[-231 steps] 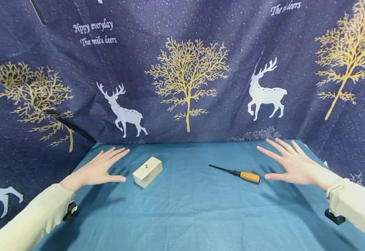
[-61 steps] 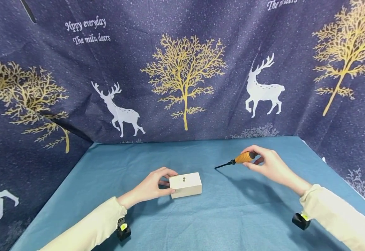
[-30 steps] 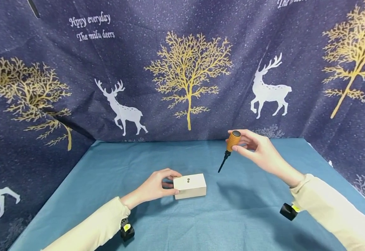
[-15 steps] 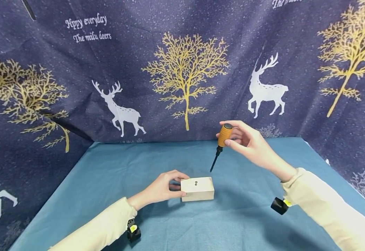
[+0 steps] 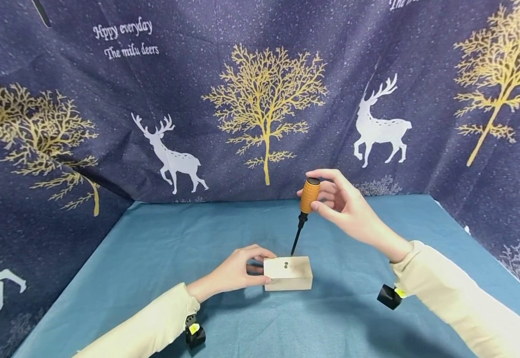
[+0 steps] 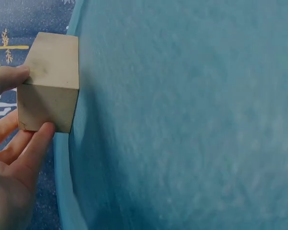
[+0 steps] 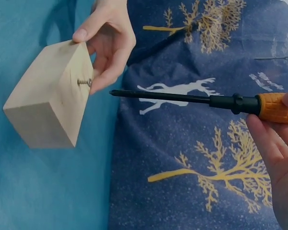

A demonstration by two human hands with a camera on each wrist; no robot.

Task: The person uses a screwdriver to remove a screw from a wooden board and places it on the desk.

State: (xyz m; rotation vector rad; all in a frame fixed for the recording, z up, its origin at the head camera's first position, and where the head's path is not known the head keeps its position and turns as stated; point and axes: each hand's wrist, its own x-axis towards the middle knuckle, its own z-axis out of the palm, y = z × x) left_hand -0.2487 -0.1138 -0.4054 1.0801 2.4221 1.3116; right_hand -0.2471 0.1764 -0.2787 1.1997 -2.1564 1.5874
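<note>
A pale wooden block (image 5: 289, 283) lies on the blue cloth, and my left hand (image 5: 237, 268) grips its left end between thumb and fingers. From the block's top face stands a small screw (image 7: 84, 82), its threaded shank partly out of the wood. My right hand (image 5: 349, 209) holds a screwdriver (image 5: 309, 196) by its orange handle, thumb on one side and fingers on the other. The black shaft points down, slightly tilted. In the right wrist view the screwdriver's tip (image 7: 114, 92) is a short gap from the screw head.
Blue cloth (image 5: 175, 233) covers the table. Behind it hangs a dark blue curtain (image 5: 242, 30) printed with trees and deer. A black wrist camera (image 5: 195, 335) sits under the left sleeve, another wrist camera (image 5: 390, 297) under the right.
From lying on the cloth, the screwdriver was picked up, turned tip-down and brought left toward the block. My left hand took hold of the block, turned it and shifted it right.
</note>
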